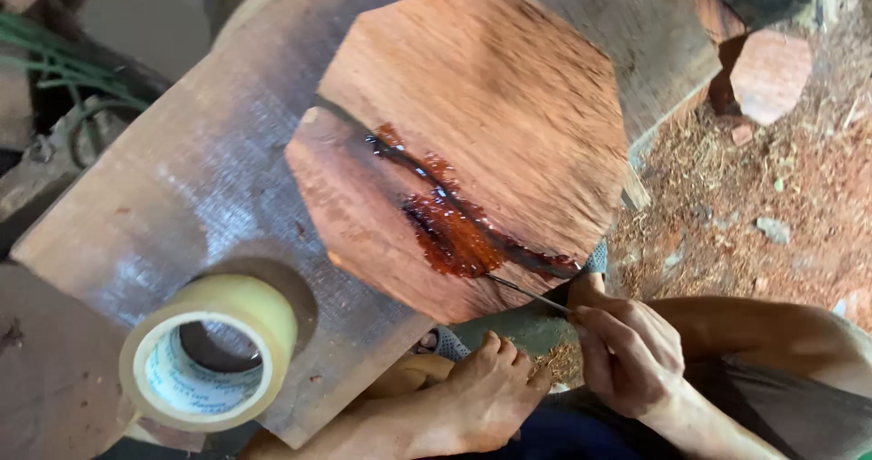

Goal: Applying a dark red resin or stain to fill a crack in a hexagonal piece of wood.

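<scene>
An octagonal slab (472, 142) of reddish wood lies flat on a wide grey plank (182, 178), seen from above. A dark crack (454, 201) runs slantwise across the slab, and glossy red-brown glue (450, 233) pools along its lower half. At the slab's lower right edge, the right hand (627, 351) pinches a thin dark rod (527, 292) between thumb and fingertips, its tip aimed into the end of the crack, probably to work the glue into the gap (the tip itself blurs against the wet patch, so contact is hard to confirm). The left hand (486, 396) rests just below the slab's lower edge, fingers curled loosely downward and holding nothing, likely bracing against the plank. Below and left of the slab, a roll of clear tape (209, 351) stands on the plank. Right of the slab, the ground is strewn with sawdust (727, 206) and wood chips, with a smaller reddish offcut (770, 74) beyond. Green cords (54, 60) trail at the far left.
</scene>
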